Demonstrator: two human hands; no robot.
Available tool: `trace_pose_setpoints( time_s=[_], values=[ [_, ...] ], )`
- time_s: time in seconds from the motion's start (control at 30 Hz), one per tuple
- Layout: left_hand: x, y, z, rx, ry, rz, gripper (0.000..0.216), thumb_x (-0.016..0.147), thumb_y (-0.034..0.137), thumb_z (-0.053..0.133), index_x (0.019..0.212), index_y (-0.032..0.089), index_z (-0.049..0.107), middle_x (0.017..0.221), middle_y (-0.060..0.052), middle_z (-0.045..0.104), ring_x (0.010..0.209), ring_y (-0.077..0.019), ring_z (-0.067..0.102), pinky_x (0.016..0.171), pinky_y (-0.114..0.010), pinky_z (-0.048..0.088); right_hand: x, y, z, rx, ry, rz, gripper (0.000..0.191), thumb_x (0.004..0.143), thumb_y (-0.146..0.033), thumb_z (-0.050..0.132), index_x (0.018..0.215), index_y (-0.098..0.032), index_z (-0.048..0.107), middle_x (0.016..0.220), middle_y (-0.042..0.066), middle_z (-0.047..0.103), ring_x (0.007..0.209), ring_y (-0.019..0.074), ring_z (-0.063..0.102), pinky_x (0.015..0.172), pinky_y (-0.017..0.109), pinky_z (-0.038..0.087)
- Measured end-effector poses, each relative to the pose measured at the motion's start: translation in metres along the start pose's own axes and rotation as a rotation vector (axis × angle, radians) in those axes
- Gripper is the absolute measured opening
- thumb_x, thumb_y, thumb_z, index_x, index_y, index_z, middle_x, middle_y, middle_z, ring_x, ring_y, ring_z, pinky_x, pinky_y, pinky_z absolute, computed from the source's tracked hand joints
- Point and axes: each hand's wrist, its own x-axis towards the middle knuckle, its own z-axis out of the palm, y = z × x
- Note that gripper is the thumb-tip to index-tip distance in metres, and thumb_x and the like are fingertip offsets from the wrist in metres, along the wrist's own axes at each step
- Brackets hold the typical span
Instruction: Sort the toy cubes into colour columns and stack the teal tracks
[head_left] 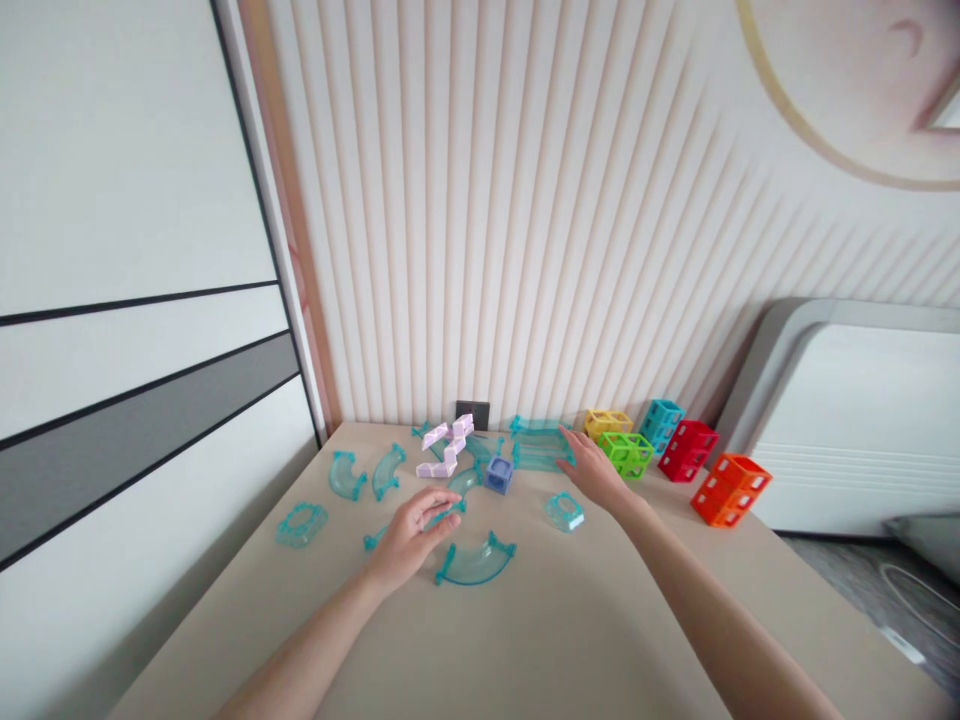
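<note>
- Fingers of left hand [409, 540]: parted, near one curved track [478, 566].
- Right hand [592, 472]: fingers wide, at straight tracks [538, 455].
- Five bright blocks [688, 451], one small cube [499, 476].

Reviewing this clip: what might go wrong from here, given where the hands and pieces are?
The right hand is at the straight teal tracks, close to the green block, so a sideways move might knock it.

The left hand is near the curved teal track and could nudge it.

The orange block stands near the table's right edge; a bump might send it off.
</note>
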Motion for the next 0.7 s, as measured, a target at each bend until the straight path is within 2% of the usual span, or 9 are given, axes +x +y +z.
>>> trace_pose_setpoints(
  time_s=[0.1, 0.17, 0.3, 0.4, 0.5, 0.6, 0.7],
  values=[
    [0.0, -0.002, 0.001, -0.01, -0.006, -0.01, 0.033, 0.081, 0.045, 0.075, 0.102, 0.02, 0.072, 0.112, -0.009, 0.071, 0.115, -0.0272, 0.064, 0.107, -0.042, 0.048, -0.023, 0.012, 0.015, 0.066, 0.231, 0.105, 0.065, 0.094, -0.033, 0.048, 0.153, -0.016, 0.029, 0.147, 0.019, 0.047, 0.136, 0.0322, 0.045, 0.114, 0.047, 0.035],
    [-0.001, -0.002, 0.002, -0.013, -0.009, -0.021, 0.035, 0.08, 0.046, 0.076, 0.103, 0.02, 0.072, 0.112, -0.009, 0.071, 0.115, -0.0277, 0.064, 0.106, -0.042, 0.049, -0.031, 0.016, 0.028, 0.114, 0.304, 0.149, 0.066, 0.092, -0.036, 0.05, 0.152, -0.019, 0.03, 0.147, 0.017, 0.047, 0.137, 0.0323, 0.044, 0.113, 0.048, 0.036],
    [-0.002, -0.002, 0.002, -0.013, -0.015, -0.042, 0.035, 0.08, 0.047, 0.076, 0.102, 0.021, 0.072, 0.113, -0.009, 0.072, 0.115, -0.0278, 0.065, 0.105, -0.041, 0.049, -0.035, 0.016, 0.044, 0.13, 0.294, 0.158, 0.064, 0.092, -0.035, 0.048, 0.151, -0.019, 0.031, 0.151, 0.017, 0.043, 0.142, 0.0314, 0.038, 0.115, 0.048, 0.035],
    [-0.001, -0.001, 0.002, -0.015, -0.008, -0.044, 0.036, 0.079, 0.048, 0.076, 0.102, 0.02, 0.072, 0.112, -0.009, 0.072, 0.114, -0.0283, 0.065, 0.105, -0.041, 0.05, -0.035, 0.012, 0.046, 0.141, 0.281, 0.174, 0.062, 0.093, -0.031, 0.044, 0.151, -0.015, 0.031, 0.151, 0.019, 0.042, 0.142, 0.0296, 0.039, 0.116, 0.045, 0.034],
    [0.0, 0.0, 0.001, -0.011, -0.006, -0.032, 0.037, 0.078, 0.049, 0.076, 0.101, 0.02, 0.072, 0.111, -0.01, 0.072, 0.113, -0.0283, 0.066, 0.105, -0.042, 0.049, -0.036, 0.01, 0.045, 0.149, 0.218, 0.217, 0.062, 0.095, -0.03, 0.04, 0.154, -0.017, 0.026, 0.153, 0.015, 0.043, 0.14, 0.0258, 0.043, 0.114, 0.04, 0.036],
    [-0.001, -0.001, 0.001, -0.012, -0.023, -0.05, 0.038, 0.079, 0.048, 0.076, 0.104, 0.02, 0.071, 0.114, -0.01, 0.071, 0.116, -0.0286, 0.065, 0.105, -0.042, 0.049, -0.038, 0.006, 0.042, 0.131, 0.147, 0.264, 0.061, 0.097, -0.029, 0.037, 0.155, -0.018, 0.024, 0.147, 0.014, 0.051, 0.132, 0.0247, 0.053, 0.109, 0.036, 0.042],
    [-0.002, -0.002, 0.001, -0.003, -0.043, -0.076, 0.038, 0.08, 0.048, 0.075, 0.106, 0.02, 0.07, 0.118, -0.011, 0.07, 0.119, -0.0292, 0.063, 0.105, -0.041, 0.049, -0.037, 0.001, 0.038, 0.1, 0.104, 0.293, 0.059, 0.099, -0.029, 0.036, 0.156, -0.02, 0.025, 0.132, 0.013, 0.064, 0.119, 0.0271, 0.064, 0.098, 0.036, 0.049]
  ],
)
